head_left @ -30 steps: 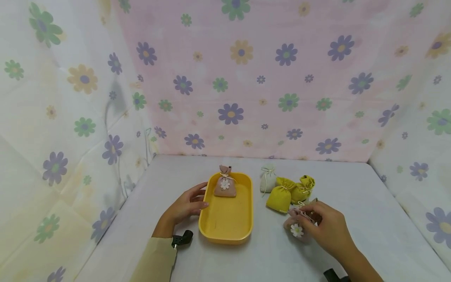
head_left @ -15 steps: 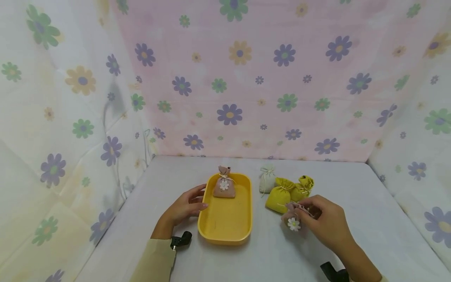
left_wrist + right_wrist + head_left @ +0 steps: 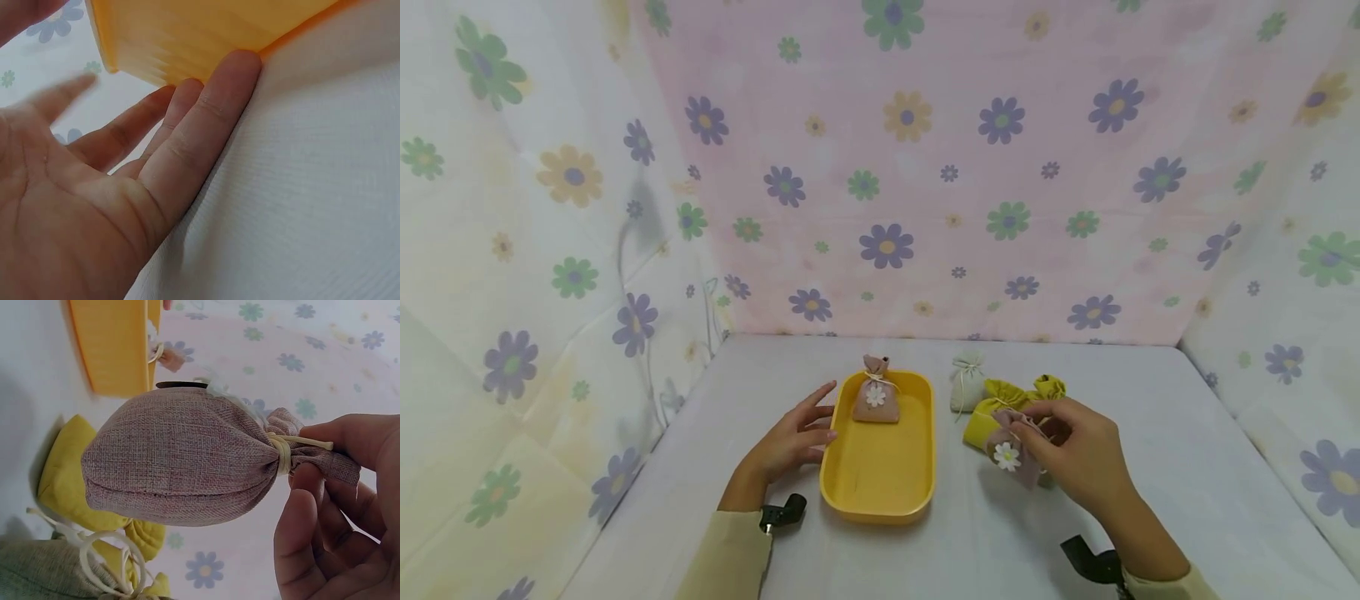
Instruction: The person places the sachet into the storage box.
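Note:
My right hand pinches the gathered neck of a mauve drawstring pouch with a white flower on it. In the right wrist view the pouch hangs above the table, its neck tied with cream cord. Straight fingers of my left hand touch the left side of a yellow tray; in the left wrist view, fingertips meet its wall low near the tabletop. Inside the tray, at its far end, a similar mauve pouch with a white flower stands upright.
Behind the held pouch are two yellow pouches, partly hidden, and a pale pouch. A grey-green pouch with a cord loop shows in the right wrist view. Flowered cloth encloses the white table.
My right hand has lifted the mauve pouch and moved it up and left, now in front of the yellow pouches. The left hand stays by the tray, its index finger slightly raised.

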`<state>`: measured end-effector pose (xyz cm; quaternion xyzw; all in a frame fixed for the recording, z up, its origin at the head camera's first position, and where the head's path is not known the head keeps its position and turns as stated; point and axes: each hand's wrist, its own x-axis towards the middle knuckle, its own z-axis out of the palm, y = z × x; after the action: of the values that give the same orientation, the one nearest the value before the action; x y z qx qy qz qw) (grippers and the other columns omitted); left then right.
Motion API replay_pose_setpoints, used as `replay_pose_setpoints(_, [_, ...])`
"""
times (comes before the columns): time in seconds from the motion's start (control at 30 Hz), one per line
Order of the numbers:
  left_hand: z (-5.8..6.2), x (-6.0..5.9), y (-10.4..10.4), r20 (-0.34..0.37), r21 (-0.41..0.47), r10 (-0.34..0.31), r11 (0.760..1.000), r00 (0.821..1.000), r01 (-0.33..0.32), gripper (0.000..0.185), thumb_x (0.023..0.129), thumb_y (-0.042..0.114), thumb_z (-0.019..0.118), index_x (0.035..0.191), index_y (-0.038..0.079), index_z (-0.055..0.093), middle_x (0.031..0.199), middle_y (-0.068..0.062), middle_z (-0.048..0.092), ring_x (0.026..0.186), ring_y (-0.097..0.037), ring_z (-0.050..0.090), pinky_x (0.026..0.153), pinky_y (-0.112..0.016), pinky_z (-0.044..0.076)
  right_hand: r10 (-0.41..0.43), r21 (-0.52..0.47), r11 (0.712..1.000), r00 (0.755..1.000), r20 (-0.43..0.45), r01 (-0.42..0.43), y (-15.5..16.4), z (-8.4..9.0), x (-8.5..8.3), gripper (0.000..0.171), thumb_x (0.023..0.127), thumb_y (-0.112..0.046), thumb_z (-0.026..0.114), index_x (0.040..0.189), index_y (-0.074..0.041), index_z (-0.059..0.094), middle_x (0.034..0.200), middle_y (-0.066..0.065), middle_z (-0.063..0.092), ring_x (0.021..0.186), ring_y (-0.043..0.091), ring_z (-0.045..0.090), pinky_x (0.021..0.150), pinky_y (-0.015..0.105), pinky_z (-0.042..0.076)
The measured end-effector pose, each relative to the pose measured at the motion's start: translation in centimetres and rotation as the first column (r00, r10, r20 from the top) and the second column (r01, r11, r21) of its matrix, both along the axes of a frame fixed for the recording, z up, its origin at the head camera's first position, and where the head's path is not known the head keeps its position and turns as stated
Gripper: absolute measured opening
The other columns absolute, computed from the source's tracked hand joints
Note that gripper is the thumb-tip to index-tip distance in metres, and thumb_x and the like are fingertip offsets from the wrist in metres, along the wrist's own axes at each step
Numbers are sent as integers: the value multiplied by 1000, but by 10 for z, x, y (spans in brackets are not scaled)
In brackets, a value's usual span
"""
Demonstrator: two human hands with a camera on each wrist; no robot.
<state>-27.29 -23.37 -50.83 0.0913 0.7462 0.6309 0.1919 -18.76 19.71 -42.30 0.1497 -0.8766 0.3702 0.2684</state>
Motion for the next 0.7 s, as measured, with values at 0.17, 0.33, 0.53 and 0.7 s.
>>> replay_pose_setpoints(0.17, [1,0,-3,1,44,-44,998,999,44,69,95,14,69,158,29,43,163,-10,39,141,-36,53,98,-44,60,1,-26,1000,1000,20,-1,-4,3,-5,18,83,-12,87,98,-15,76,90,-4,73,66,5,63,57,18,56])
replay_pose_setpoints(0.33, [0,0,-3,-10,25,-58,998,998,58,71,94,17,72,158,27,42,165,-10,36,143,-36,51,98,-44,59,-11,-44,999,999,43,13,-10,7,-10,17,84,-13,86,99,-13,76,90,-3,72,67,7,63,59,18,57])
replay_pose_setpoints(0.53, [1,1,-1,-9,22,-56,998,998,57,72,94,16,73,158,30,43,165,-7,36,143,-35,50,98,-44,59,-6,-87,996,999,48,10,-18,13,-18,16,86,-17,85,100,-15,77,92,-4,73,69,8,65,60,20,58])
replay_pose_setpoints(0.7, [0,2,-2,-5,25,-51,998,999,51,72,93,16,74,157,32,44,163,-6,39,142,-34,52,98,-44,59,30,-126,992,999,39,-25,-24,14,-25,15,88,-19,84,101,-15,77,94,-3,74,70,10,66,60,21,59])
